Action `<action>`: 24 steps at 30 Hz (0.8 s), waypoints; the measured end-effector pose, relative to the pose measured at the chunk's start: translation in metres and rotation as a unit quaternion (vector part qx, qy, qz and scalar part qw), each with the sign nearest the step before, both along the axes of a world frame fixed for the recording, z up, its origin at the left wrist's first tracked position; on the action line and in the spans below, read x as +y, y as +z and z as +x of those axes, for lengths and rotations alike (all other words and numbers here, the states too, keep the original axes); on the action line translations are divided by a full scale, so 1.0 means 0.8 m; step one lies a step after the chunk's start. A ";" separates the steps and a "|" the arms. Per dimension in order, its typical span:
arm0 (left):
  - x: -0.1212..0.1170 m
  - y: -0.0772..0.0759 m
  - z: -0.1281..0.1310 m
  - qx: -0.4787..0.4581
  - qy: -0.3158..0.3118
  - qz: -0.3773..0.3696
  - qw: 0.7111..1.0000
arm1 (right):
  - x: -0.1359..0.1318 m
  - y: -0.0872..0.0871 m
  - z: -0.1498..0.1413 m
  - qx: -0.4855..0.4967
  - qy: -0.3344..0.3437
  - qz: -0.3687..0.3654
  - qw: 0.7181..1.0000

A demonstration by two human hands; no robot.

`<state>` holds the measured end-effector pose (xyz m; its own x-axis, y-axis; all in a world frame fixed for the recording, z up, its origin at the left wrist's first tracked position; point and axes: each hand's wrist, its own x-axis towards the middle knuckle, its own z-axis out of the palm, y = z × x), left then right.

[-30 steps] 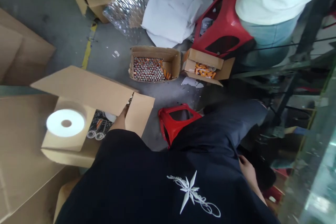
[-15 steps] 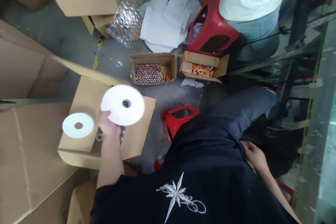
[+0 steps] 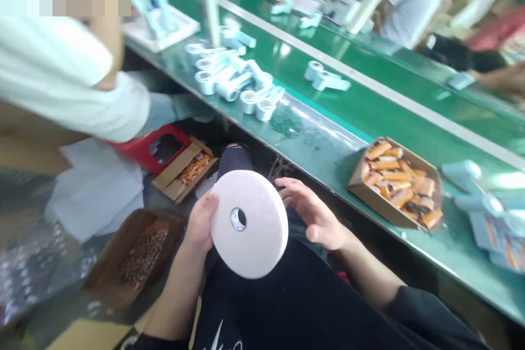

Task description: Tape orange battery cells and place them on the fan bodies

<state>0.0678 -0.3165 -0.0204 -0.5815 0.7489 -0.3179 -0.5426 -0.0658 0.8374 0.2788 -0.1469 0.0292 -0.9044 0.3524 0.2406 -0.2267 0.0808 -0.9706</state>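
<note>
- Head view: roll (image 3: 249, 222) was out of the floor carton it sat in half a second earlier and was up over the lap, flat face to the camera, core hole showing.
- View had swung from the floor cartons to the green surface (image 3: 328, 136); the person had turned to the line.
- Left hand (image 3: 202, 222) was closed on the roll's left rim, thumb on the face.
- Right hand (image 3: 315, 213) was wide, fingers spread, just beside the roll's right rim; contact couldn't be confirmed. It had come up from the thigh.
- My read: pick from the carton was done, roll was in hand at the station and not yet set down anywhere.
- Around: box of orange parts (image 3: 397, 183) on the surface's near edge, right of the hands; cluster of white cylinders (image 3: 233, 79) further up the surface.
- Floor left: open box of small metal parts (image 3: 141, 254), second box with orange parts (image 3: 184, 170), red stool (image 3: 158, 145).
- Co-worker in a white shirt (image 3: 69, 87) was close on the left.
- Nothing lay between the roll and the surface edge; the orange-parts box took up the near edge to the right.
</note>
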 end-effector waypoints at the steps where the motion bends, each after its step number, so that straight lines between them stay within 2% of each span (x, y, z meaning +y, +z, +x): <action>1: 0.012 0.005 -0.009 0.041 -0.030 -0.021 0.999 | 0.001 -0.003 0.018 -0.011 -0.039 0.016 0.999; 2: 0.024 0.008 -0.017 0.080 -0.074 -0.033 0.993 | 0.000 -0.007 0.032 -0.025 -0.081 0.023 0.996; 4: 0.053 0.013 -0.027 0.132 -0.210 -0.030 0.968 | -0.004 -0.017 0.047 -0.029 -0.152 -0.005 0.988; 6: 0.091 0.012 -0.024 0.125 -0.348 0.007 0.929 | -0.006 -0.027 0.045 -0.015 -0.190 -0.037 0.981; 8: 0.133 0.006 -0.004 0.090 -0.426 0.054 0.899 | 0.000 -0.032 0.035 -0.031 -0.211 -0.008 0.977; 10: 0.171 0.001 0.024 0.089 -0.438 0.066 0.892 | 0.013 -0.030 0.032 -0.062 -0.219 0.064 0.972; 12: 0.196 0.007 0.045 0.146 -0.397 0.040 0.905 | 0.029 -0.021 0.040 -0.058 -0.217 0.104 0.969; 14: 0.210 0.027 0.047 0.187 -0.339 0.021 0.922 | 0.038 -0.009 0.055 -0.058 -0.221 0.095 0.969; 15: 0.215 0.043 0.040 0.178 -0.341 0.022 0.923 | 0.039 -0.004 0.063 -0.068 -0.238 0.084 0.965; 16: 0.219 0.062 0.032 0.161 -0.373 0.025 0.913 | 0.038 0.000 0.068 -0.085 -0.265 0.074 0.958; 17: 0.223 0.082 0.022 0.155 -0.428 0.024 0.890 | 0.035 0.001 0.070 -0.103 -0.302 0.068 0.945; 18: 0.228 0.102 0.015 0.172 -0.494 0.016 0.852 | 0.031 0.001 0.070 -0.114 -0.337 0.069 0.932; 20: 0.241 0.136 0.009 0.294 -0.601 -0.019 0.743 | 0.023 -0.004 0.065 -0.115 -0.373 0.093 0.916; 22: 0.254 0.152 0.016 0.430 -0.652 -0.046 0.623 | 0.020 -0.008 0.059 -0.109 -0.368 0.130 0.914; 23: 0.261 0.153 0.021 0.469 -0.667 -0.052 0.577 | 0.020 -0.009 0.059 -0.109 -0.363 0.148 0.913; 24: 0.266 0.149 0.027 0.489 -0.680 -0.054 0.544 | 0.022 -0.009 0.060 -0.116 -0.356 0.164 0.912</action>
<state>0.0891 -0.1033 0.0991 0.5550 0.7064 -0.4394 0.6800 -0.0809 0.7287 0.3264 -0.1296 0.0221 -0.5137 0.8141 0.2708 0.2054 0.4231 -0.8825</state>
